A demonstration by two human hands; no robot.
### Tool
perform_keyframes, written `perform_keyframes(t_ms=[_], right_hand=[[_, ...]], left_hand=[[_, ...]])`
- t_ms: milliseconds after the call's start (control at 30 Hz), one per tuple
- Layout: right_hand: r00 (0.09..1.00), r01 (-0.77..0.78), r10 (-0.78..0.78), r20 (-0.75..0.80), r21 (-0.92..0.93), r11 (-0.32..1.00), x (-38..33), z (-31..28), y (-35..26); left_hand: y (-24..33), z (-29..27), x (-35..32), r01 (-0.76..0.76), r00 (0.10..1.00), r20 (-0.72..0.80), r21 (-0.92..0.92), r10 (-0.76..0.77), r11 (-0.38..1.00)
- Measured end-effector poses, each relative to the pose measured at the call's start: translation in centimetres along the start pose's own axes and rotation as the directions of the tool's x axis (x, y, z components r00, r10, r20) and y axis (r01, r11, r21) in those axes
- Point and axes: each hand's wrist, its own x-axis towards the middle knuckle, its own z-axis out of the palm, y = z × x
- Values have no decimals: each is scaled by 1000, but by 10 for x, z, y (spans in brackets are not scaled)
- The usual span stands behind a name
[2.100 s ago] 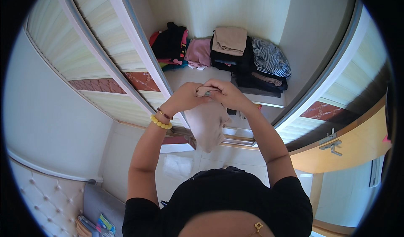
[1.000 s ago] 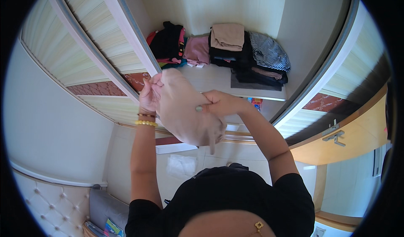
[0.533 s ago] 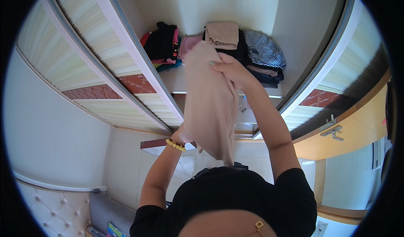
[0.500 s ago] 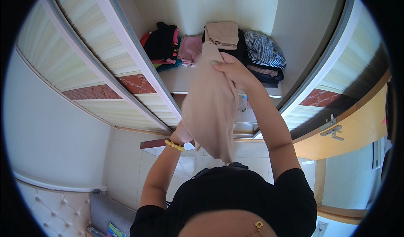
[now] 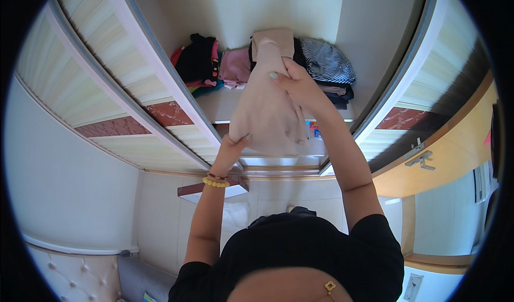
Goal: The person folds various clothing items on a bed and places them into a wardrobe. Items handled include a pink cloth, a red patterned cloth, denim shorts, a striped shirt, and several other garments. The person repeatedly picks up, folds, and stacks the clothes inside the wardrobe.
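Note:
A beige garment of soft cloth hangs in front of the open wardrobe, its lower part blurred by motion. My right hand pinches its right edge high up, thumb on top. Lower down, my left hand is closed on the left edge. Behind the cloth, a folded beige garment lies on a black pile on the shelf. To its left are pink folded clothes and a black garment with red trim. A striped garment tops the stack at the right.
The wardrobe shelf lies between sliding door panels at left and right. Small colourful items show below it. On the floor near my left arm stands a flat box. A wooden door with a metal handle stands at the right.
Both hands still hold the beige garment. My left hand has moved up and forward, lifting the hanging cloth toward the shelf, and the lower end has swung away from me.

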Motion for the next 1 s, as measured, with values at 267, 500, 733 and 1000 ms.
perform_keyframes(t_ms=[267, 500, 733, 1000], right_hand=[[981, -171, 190, -38, 291, 941, -4, -15, -13], [972, -199, 218, -86, 183, 963, -1, -30, 20], [862, -489, 345, 371, 785, 380, -58, -40, 60], [807, -518, 572, 148, 642, 565, -125, 25, 143]], left_hand=[[23, 8, -23, 246, 953, 282, -516, -109, 820], [12, 28, -49, 357, 883, 375, -149, -281, 922], [22, 15, -47, 333, 939, 279, -602, -200, 726], [23, 5, -41, 300, 952, 168, -331, -257, 895]])
